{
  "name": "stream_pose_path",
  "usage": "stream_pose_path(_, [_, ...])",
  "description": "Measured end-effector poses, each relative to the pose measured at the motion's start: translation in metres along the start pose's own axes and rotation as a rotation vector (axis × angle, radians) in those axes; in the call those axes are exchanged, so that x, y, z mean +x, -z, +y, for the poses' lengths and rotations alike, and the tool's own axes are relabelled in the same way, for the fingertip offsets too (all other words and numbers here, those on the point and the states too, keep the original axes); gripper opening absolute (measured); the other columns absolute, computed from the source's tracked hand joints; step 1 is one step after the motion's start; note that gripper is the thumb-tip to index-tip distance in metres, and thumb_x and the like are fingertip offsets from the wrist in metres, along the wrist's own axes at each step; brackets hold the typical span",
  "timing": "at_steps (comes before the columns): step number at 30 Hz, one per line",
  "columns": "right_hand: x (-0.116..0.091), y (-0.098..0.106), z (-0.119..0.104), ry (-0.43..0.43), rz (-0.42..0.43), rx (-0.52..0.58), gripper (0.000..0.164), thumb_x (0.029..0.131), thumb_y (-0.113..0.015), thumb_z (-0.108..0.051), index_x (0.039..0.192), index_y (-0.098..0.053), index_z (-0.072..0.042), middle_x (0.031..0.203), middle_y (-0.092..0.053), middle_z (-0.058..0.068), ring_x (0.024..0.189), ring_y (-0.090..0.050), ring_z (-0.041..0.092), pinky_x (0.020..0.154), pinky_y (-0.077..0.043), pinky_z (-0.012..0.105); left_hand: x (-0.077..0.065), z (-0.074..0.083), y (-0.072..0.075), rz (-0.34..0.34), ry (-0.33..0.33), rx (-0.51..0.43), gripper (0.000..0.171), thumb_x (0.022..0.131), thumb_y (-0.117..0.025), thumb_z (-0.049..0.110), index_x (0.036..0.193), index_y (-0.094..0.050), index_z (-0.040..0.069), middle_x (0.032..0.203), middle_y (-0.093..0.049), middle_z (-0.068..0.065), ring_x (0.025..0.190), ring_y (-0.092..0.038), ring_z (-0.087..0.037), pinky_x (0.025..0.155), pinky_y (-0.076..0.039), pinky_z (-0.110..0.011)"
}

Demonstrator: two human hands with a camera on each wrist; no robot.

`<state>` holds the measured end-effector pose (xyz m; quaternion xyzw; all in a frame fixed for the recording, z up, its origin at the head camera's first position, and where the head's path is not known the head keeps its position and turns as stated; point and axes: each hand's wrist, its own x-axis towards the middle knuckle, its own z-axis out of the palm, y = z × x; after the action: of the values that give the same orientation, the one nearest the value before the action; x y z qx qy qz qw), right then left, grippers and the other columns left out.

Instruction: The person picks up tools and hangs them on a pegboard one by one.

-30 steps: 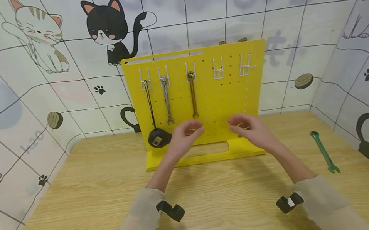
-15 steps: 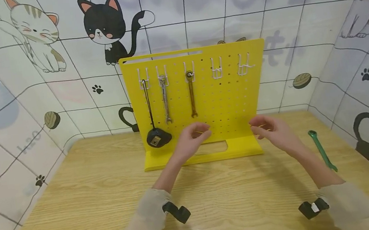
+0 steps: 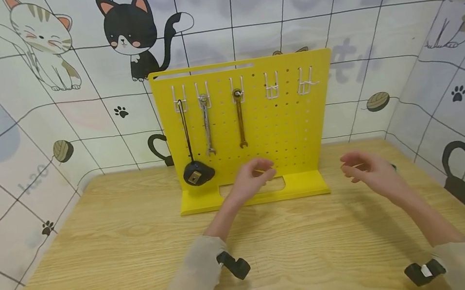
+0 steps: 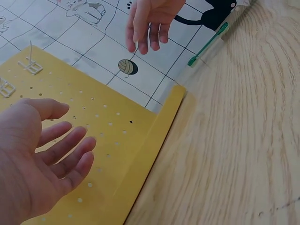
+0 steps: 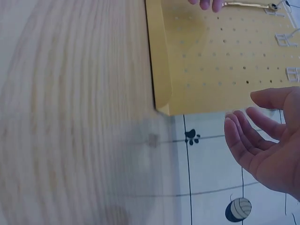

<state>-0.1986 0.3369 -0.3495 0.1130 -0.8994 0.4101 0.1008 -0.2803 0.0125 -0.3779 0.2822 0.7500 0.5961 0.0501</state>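
Observation:
A yellow pegboard (image 3: 291,122) stands upright at the back of the wooden table (image 3: 111,259). My left hand (image 3: 257,173) hovers in front of its base with relaxed fingers and holds nothing; the left wrist view shows the left hand (image 4: 51,154) open beside the board (image 4: 122,136). My right hand (image 3: 363,169) hovers open to the right of the board, empty, just left of a green wrench (image 4: 208,44) that lies on the table. In the head view that hand hides most of the wrench. The right wrist view shows the right hand (image 5: 265,145) with loosely spread fingers.
On the board hang a black tape measure (image 3: 198,173), a silver wrench (image 3: 206,126) and a bronze wrench (image 3: 240,119). Two hooks (image 3: 271,87) on the board's right side are bare. Cat-patterned walls (image 3: 13,120) enclose the table on three sides.
My right hand has moved right, away from the pegboard's front and toward the green wrench. My left hand has drifted slightly right and stays open.

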Motion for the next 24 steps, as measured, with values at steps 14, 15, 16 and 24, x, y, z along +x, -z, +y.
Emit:
stream_pose_path(14, [-0.029, 0.031, 0.038, -0.051, -0.002, -0.072, 0.042, 0.103, -0.060, -0.017, 0.134, -0.050, 0.010, 0.116, -0.061, 0.026, 0.086, -0.063, -0.002, 0.069, -0.058, 0.025, 0.008, -0.004, -0.028, -0.085, 0.006, -0.101, 0.031, 0.101, -0.064, 0.016, 0.127, -0.062, 0.000, 0.112, -0.068, -0.016, 0.100, -0.066, -0.042, 0.090, -0.056, -0.054])
stream_pose_path(15, [-0.031, 0.033, 0.040, -0.064, -0.013, -0.083, 0.043, 0.103, -0.060, -0.017, 0.134, -0.049, 0.011, 0.119, -0.060, 0.029, 0.086, -0.063, -0.001, 0.069, -0.058, 0.025, 0.010, -0.009, -0.031, -0.090, 0.007, -0.107, 0.032, 0.101, -0.064, 0.017, 0.128, -0.062, 0.000, 0.111, -0.068, -0.014, 0.101, -0.066, -0.043, 0.089, -0.057, -0.051])
stream_pose_path(16, [-0.032, 0.034, 0.042, -0.076, -0.017, -0.097, 0.044, 0.103, -0.060, -0.019, 0.134, -0.048, 0.011, 0.119, -0.060, 0.030, 0.086, -0.064, 0.001, 0.069, -0.058, 0.026, 0.011, -0.010, -0.033, -0.098, 0.007, -0.110, 0.033, 0.101, -0.064, 0.017, 0.128, -0.061, 0.000, 0.111, -0.068, -0.013, 0.100, -0.067, -0.042, 0.088, -0.058, -0.049])
stream_pose_path(24, [-0.046, 0.049, 0.062, -0.191, -0.070, -0.205, 0.053, 0.104, -0.058, -0.025, 0.137, -0.044, 0.014, 0.122, -0.057, 0.035, 0.102, -0.064, 0.042, 0.075, -0.058, 0.039, 0.016, -0.012, -0.052, -0.135, 0.016, -0.136, 0.033, 0.100, -0.065, 0.016, 0.128, -0.062, -0.001, 0.112, -0.068, -0.014, 0.101, -0.068, -0.042, 0.087, -0.059, -0.043])
